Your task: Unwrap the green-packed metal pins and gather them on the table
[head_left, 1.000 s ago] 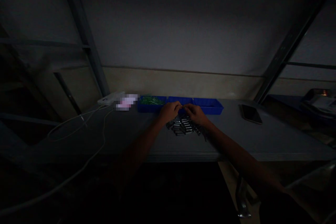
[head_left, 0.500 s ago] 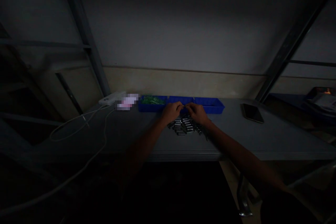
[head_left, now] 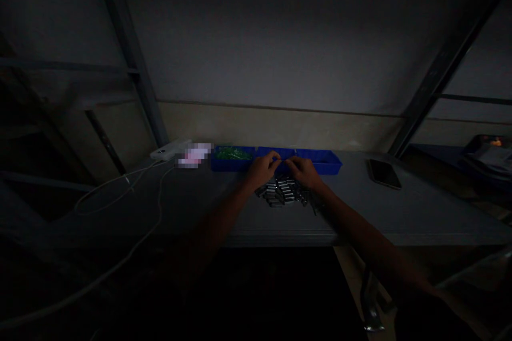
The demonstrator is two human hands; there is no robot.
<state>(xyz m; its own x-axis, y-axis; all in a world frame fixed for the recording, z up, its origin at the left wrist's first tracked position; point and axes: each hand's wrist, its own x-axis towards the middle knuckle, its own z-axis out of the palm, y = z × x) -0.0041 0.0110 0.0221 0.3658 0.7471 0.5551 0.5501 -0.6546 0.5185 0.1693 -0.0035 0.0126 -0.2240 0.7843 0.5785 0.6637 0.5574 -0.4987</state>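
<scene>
The scene is very dim. My left hand point(head_left: 262, 169) and my right hand point(head_left: 304, 171) meet at the fingertips just in front of a long blue tray point(head_left: 320, 162), above a pile of small dark metal parts point(head_left: 282, 193) on the grey table point(head_left: 400, 213). Both hands have their fingers curled in a pinch. What they pinch between them is too small and dark to name. The tray's left compartment holds green pieces point(head_left: 231, 153).
A dark phone point(head_left: 384, 173) lies flat on the table to the right. At the left stand a white power strip point(head_left: 168, 150) with white cables point(head_left: 120, 192) trailing off the table, and a pinkish blurred item point(head_left: 194, 155). Metal frame posts rise at both sides.
The hands have stayed together over the pile, shifting only slightly; the view has moved a little.
</scene>
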